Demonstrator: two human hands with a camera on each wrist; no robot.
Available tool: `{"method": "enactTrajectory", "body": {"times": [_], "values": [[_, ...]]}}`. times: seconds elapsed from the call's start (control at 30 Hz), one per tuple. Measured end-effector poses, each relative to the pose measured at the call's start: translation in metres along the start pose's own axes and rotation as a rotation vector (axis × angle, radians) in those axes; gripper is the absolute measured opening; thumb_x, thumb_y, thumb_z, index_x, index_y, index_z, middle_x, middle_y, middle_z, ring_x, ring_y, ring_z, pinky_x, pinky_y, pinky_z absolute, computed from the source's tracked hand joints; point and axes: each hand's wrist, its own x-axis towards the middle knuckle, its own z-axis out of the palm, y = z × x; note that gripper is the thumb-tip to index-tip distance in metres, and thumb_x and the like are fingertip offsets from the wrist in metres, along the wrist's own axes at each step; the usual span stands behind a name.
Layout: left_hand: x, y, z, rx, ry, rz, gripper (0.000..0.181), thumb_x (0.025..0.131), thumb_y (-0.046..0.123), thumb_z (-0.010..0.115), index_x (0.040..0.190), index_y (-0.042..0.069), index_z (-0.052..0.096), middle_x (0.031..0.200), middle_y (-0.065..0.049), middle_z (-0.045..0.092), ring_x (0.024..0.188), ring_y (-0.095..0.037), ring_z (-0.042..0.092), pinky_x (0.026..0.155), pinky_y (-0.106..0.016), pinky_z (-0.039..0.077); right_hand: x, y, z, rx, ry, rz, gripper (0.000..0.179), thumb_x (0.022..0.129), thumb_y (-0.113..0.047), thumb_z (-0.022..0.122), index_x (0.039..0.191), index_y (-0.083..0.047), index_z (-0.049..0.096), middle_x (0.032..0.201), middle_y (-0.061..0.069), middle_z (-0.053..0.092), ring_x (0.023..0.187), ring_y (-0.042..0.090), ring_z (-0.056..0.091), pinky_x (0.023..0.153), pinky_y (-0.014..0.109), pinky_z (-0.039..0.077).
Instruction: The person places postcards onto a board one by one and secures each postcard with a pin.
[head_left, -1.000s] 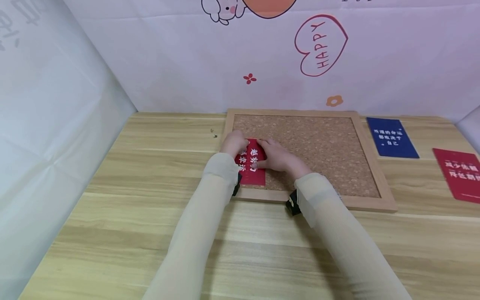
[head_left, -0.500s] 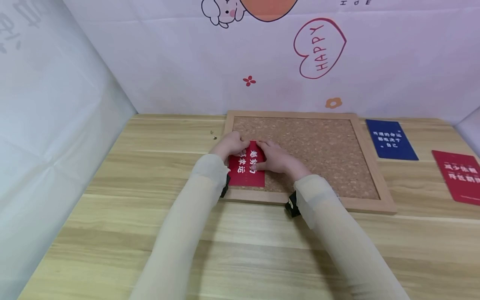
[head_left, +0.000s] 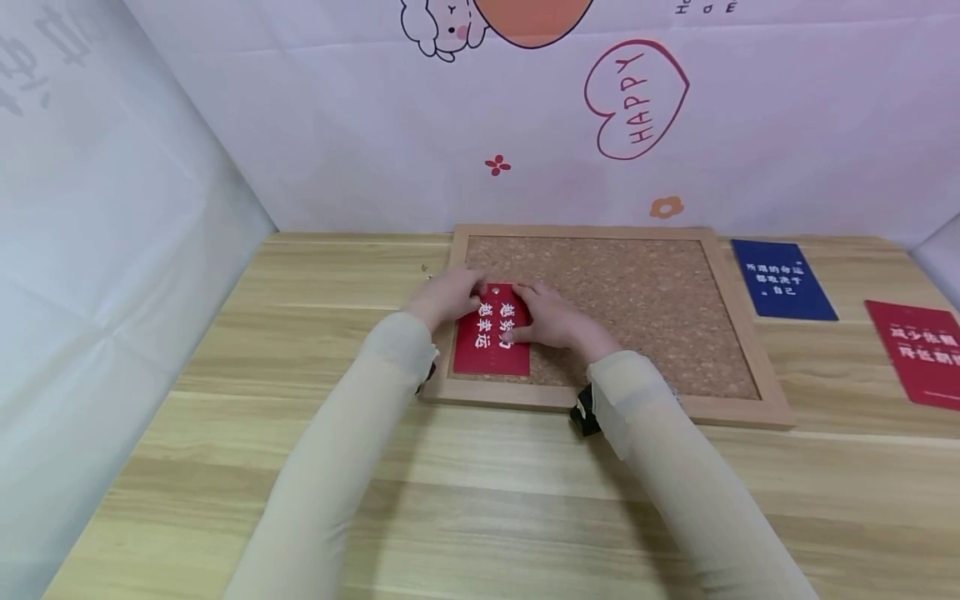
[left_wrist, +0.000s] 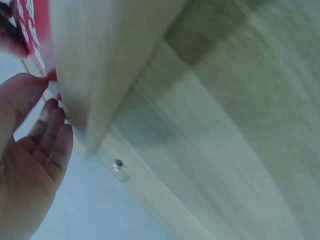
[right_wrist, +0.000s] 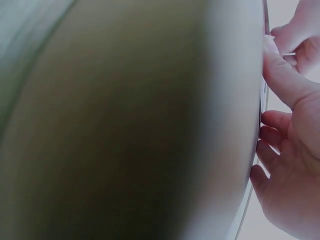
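A red card (head_left: pixel 491 360) with white lettering lies at the left end of a wood-framed cork board (head_left: pixel 637 312). Near the card's top edge is a small pale round spot; whether it is a hole or a pin head, I cannot tell. My right hand (head_left: pixel 555 318) rests on the card's right side, thumb on its face and fingertips at the top edge. Over the board's left frame, my left hand (head_left: pixel 447 297) has its fingers by the card's upper left corner. In the left wrist view, the fingers of this left hand (left_wrist: pixel 37 155) look relaxed and apart from the thumb.
Right of the board lie a blue card (head_left: pixel 783 279) and another red card (head_left: pixel 918 354) on the wooden table (head_left: pixel 510 500). A small shiny item (left_wrist: pixel 118 165), perhaps a pin, lies beside the board's left side. A printed white sheet (head_left: pixel 337 142) stands behind.
My left hand has drawn back to the left, uncovering the card's left half and the pale spot. The right hand keeps its place on the card.
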Motion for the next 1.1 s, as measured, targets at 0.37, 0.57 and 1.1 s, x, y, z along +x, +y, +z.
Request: {"method": "enactTrajectory", "body": {"times": [0.37, 0.57, 1.1], "values": [[-0.002, -0.021, 0.003, -0.203, 0.011, 0.028, 0.025, 0.093, 0.002, 0.051, 0.117, 0.004, 0.060, 0.123, -0.014, 0.053, 0.114, -0.027, 0.051, 0.105, -0.039, 0.043, 0.000, 0.000, 0.000, 0.000, 0.000, -0.002, 0.087, 0.089, -0.036, 0.065, 0.152, -0.002, 0.016, 0.160, 0.018, 0.014, 0.148, 0.039, 0.010, 0.119, 0.054, 0.016], [-0.004, -0.024, 0.006, -0.151, 0.065, -0.014, 0.032, 0.092, 0.007, 0.054, 0.124, 0.007, 0.056, 0.134, -0.012, 0.047, 0.125, -0.029, 0.043, 0.109, -0.042, 0.037, 0.000, 0.000, 0.000, 0.009, -0.002, 0.000, 0.087, 0.089, -0.036, 0.066, 0.152, -0.002, 0.016, 0.160, 0.017, 0.013, 0.148, 0.039, 0.009, 0.119, 0.054, 0.016], [0.000, -0.025, 0.017, -0.004, 0.120, -0.022, 0.045, 0.092, 0.013, 0.052, 0.137, 0.009, 0.045, 0.150, -0.013, 0.034, 0.140, -0.032, 0.031, 0.118, -0.043, 0.026, 0.000, 0.000, 0.000, 0.017, -0.012, 0.016, 0.087, 0.089, -0.037, 0.065, 0.153, -0.004, 0.015, 0.160, 0.016, 0.012, 0.148, 0.037, 0.008, 0.119, 0.053, 0.016]]}}
